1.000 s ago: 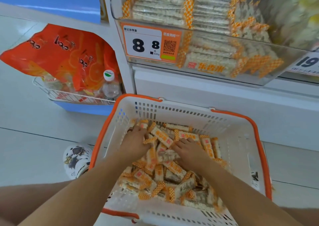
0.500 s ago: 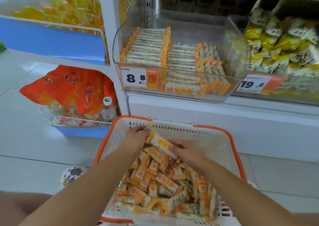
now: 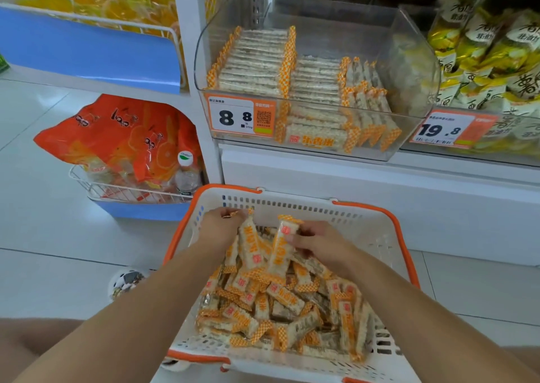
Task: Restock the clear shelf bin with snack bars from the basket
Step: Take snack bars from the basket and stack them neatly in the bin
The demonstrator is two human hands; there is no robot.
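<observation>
A white basket with an orange rim (image 3: 388, 216) sits low in front of me, filled with several orange-and-white wrapped snack bars (image 3: 280, 301). My left hand (image 3: 220, 226) grips the top end of one bar (image 3: 251, 242) over the pile. My right hand (image 3: 321, 244) pinches a second bar (image 3: 282, 251) held nearly upright beside it. Above, the clear shelf bin (image 3: 415, 70) holds neat rows of the same bars on its left and front, with open space at its back right.
A price tag reading 8.8 (image 3: 239, 118) is stuck on the bin front. To the right is a bin of yellow-green packs (image 3: 491, 55) tagged 19.8. Left, a wire rack holds orange bags (image 3: 122, 137) and a bottle (image 3: 185, 172). A patterned shoe (image 3: 127, 282) is on the tile floor.
Both hands have risen out of the pile, each lifting a bar to near upright. The view has tilted up, showing more of the shelf bin.
</observation>
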